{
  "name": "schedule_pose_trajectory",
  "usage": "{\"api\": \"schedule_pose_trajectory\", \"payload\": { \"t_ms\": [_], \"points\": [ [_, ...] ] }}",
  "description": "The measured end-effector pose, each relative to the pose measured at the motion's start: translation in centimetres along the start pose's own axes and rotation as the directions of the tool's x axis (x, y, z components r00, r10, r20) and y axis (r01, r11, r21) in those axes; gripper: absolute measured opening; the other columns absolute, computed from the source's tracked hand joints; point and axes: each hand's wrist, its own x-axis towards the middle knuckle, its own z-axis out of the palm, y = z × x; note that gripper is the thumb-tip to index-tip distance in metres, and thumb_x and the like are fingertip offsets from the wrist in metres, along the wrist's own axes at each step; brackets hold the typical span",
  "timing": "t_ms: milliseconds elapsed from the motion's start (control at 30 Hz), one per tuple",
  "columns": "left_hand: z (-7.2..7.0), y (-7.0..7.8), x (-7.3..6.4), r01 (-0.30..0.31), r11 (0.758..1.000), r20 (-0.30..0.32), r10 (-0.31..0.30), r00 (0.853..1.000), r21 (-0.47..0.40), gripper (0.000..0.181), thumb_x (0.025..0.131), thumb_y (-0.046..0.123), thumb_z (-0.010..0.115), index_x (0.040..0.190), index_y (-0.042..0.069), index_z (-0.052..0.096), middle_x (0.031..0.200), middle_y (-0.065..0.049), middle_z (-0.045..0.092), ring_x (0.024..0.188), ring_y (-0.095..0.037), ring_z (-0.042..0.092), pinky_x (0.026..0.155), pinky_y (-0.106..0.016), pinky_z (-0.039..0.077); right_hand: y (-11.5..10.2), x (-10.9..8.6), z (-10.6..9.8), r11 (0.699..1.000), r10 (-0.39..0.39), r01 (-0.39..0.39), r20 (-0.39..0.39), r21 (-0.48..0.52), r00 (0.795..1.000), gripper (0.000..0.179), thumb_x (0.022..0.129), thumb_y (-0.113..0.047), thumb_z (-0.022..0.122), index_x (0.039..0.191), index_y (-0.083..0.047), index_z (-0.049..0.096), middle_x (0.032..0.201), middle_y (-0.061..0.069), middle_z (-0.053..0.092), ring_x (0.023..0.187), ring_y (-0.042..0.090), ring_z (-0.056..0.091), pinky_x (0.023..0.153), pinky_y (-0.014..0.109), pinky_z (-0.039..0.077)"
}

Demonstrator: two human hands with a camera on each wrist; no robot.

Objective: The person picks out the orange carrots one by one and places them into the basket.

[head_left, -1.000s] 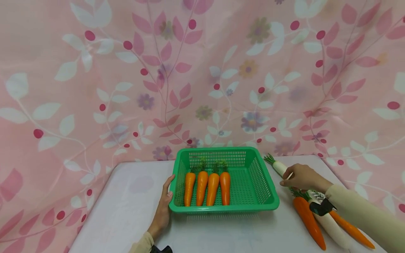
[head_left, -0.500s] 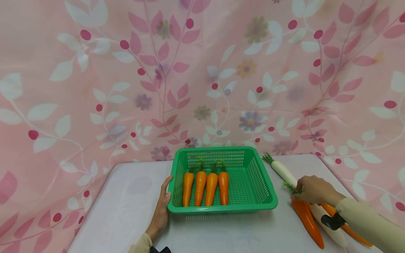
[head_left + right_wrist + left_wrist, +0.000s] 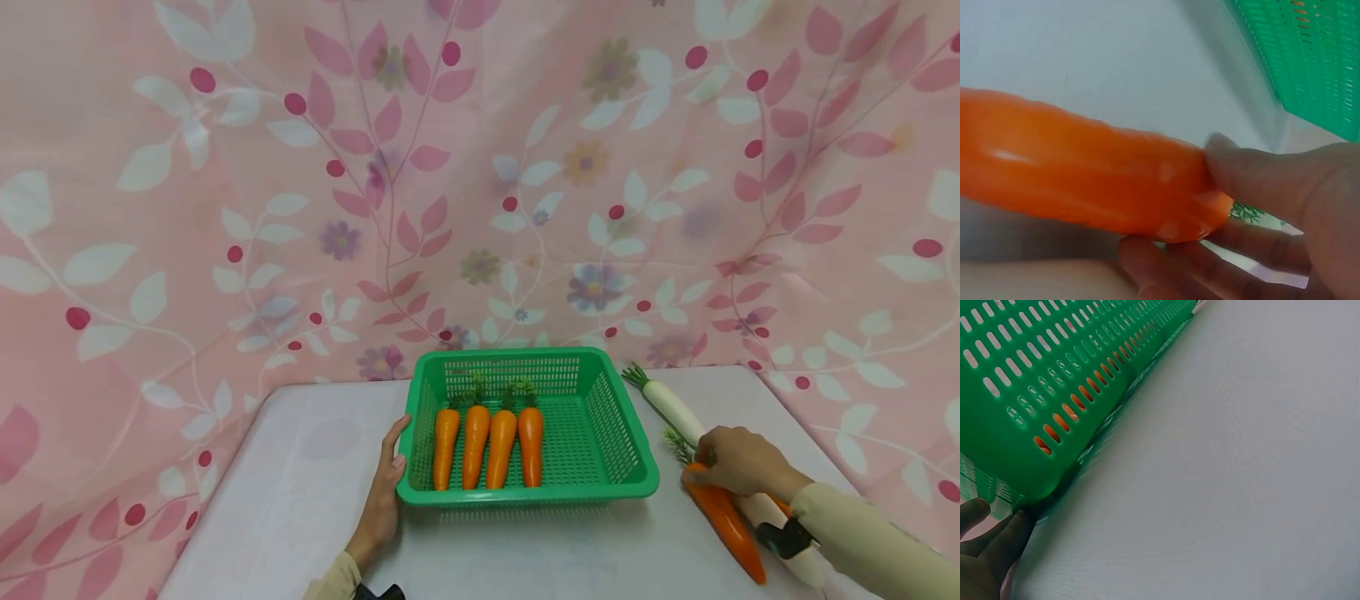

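Observation:
At the right of the head view, my right hand (image 3: 746, 462) holds an orange carrot (image 3: 729, 533) by its thick leafy end. The right wrist view shows the thumb on one side of the carrot (image 3: 1085, 162) and fingers on the other. A white radish (image 3: 804, 568) lies alongside it, partly under the wrist. Another white radish (image 3: 671, 407) with green stalks lies behind the hand. My left hand (image 3: 382, 500) rests its fairly straight fingers against the left side of a green basket (image 3: 528, 497). Several carrots (image 3: 476, 450) lie side by side in the basket's left part.
The basket stands mid-table on a white-covered table (image 3: 315, 483). A pink floral cloth (image 3: 480, 183) hangs behind the table's far edge. An orange sliver of another carrot (image 3: 782, 506) shows beside the right sleeve, which hides the rest.
My right hand has come down and nearer from above the rear radish to the front carrot and now grips it. The left hand and basket keep their places.

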Motion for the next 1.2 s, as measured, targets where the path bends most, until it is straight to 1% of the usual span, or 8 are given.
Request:
{"api": "schedule_pose_trajectory", "payload": {
  "t_ms": [100, 200, 367, 533, 767, 900, 1033, 1200],
  "points": [
    [0.0, 0.0, -0.1, 0.005, 1.0, 0.0, -0.005, 1.0, 0.002, 0.057, 0.111, 0.035, 0.022, 0.169, 0.034, 0.023, 0.177, -0.007, 0.017, 0.159, -0.038, 0.019, 0.121, -0.078, 0.012, -0.1, 0.3, 0.2, 0.999, -0.045, 0.045, -0.034, -0.003, 0.998, 0.043, 0.085, -0.046, 0.086, 0.101, -0.007, 0.079, 0.087, 0.002, 0.072, 0.075, 0.019, 0.061, 0.064, 0.039, 0.052],
    [0.0, 0.1, -0.2, 0.007, 1.0, 0.001, -0.007, 1.0, -0.005, 0.057, 0.112, 0.035, 0.022, 0.169, 0.033, 0.023, 0.177, -0.007, 0.016, 0.159, -0.039, 0.019, 0.121, -0.078, 0.012, -0.2, 0.3, 0.5, 0.999, -0.044, 0.044, -0.028, 0.009, 0.999, 0.047, 0.086, -0.047, 0.085, 0.107, -0.005, 0.079, 0.092, 0.004, 0.075, 0.078, 0.019, 0.063, 0.067, 0.04, 0.055],
    [0.0, 0.1, -0.3, 0.012, 1.0, 0.001, -0.012, 1.0, -0.012, 0.057, 0.112, 0.035, 0.022, 0.168, 0.033, 0.024, 0.177, -0.008, 0.016, 0.158, -0.039, 0.02, 0.122, -0.077, 0.013, -0.2, 0.2, 0.7, 0.998, -0.045, 0.043, 0.051, 0.051, 0.998, 0.048, 0.087, -0.043, 0.085, 0.113, -0.004, 0.076, 0.093, 0.005, 0.073, 0.08, 0.02, 0.06, 0.07, 0.041, 0.056],
    [-0.1, 0.1, -0.2, 0.008, 1.0, -0.001, -0.008, 1.0, -0.009, 0.057, 0.112, 0.034, 0.021, 0.169, 0.033, 0.023, 0.177, -0.007, 0.016, 0.158, -0.037, 0.02, 0.122, -0.076, 0.012, -0.1, 0.2, 0.6, 0.992, -0.06, 0.046, 0.12, 0.121, 0.991, 0.048, 0.086, -0.032, 0.087, 0.12, -0.001, 0.073, 0.103, 0.009, 0.074, 0.086, 0.022, 0.062, 0.081, 0.047, 0.061],
    [-0.1, 0.2, -0.2, -0.001, 1.0, 0.005, 0.001, 1.0, -0.018, 0.056, 0.112, 0.032, 0.021, 0.169, 0.033, 0.023, 0.177, -0.007, 0.015, 0.159, -0.037, 0.019, 0.122, -0.077, 0.012, 0.2, 0.5, 1.4, 0.982, -0.1, 0.088, 0.066, 0.166, 0.993, 0.047, 0.089, -0.032, 0.086, 0.121, -0.001, 0.071, 0.109, 0.012, 0.075, 0.093, 0.024, 0.065, 0.086, 0.053, 0.06],
    [0.0, 0.3, -0.2, 0.006, 1.0, 0.009, -0.006, 1.0, -0.019, 0.057, 0.112, 0.032, 0.022, 0.169, 0.033, 0.023, 0.178, -0.007, 0.015, 0.159, -0.037, 0.019, 0.122, -0.077, 0.012, 0.1, 0.5, 1.7, 0.975, -0.093, 0.081, 0.045, 0.206, 0.995, 0.045, 0.089, -0.033, 0.085, 0.119, -0.004, 0.07, 0.113, 0.012, 0.074, 0.096, 0.023, 0.064, 0.086, 0.052, 0.059],
    [0.0, 0.3, -0.2, 0.014, 1.0, 0.004, -0.014, 1.0, -0.018, 0.057, 0.112, 0.034, 0.022, 0.168, 0.034, 0.024, 0.177, -0.007, 0.015, 0.158, -0.038, 0.02, 0.122, -0.076, 0.013, 0.3, 0.7, 1.6, 0.956, -0.063, 0.045, 0.054, 0.291, 0.997, 0.046, 0.09, -0.035, 0.085, 0.12, -0.006, 0.065, 0.117, 0.016, 0.072, 0.096, 0.023, 0.063, 0.081, 0.044, 0.06],
    [0.0, 0.4, -0.1, 0.013, 1.0, 0.006, -0.013, 1.0, -0.015, 0.057, 0.112, 0.034, 0.021, 0.169, 0.033, 0.023, 0.177, -0.008, 0.015, 0.159, -0.039, 0.02, 0.122, -0.077, 0.013, 1.0, 0.9, 1.5, 0.9, -0.034, -0.006, 0.084, 0.436, 0.996, 0.049, 0.093, -0.036, 0.082, 0.124, -0.005, 0.063, 0.123, 0.02, 0.07, 0.093, 0.023, 0.065, 0.075, 0.038, 0.06]
  ]
}}
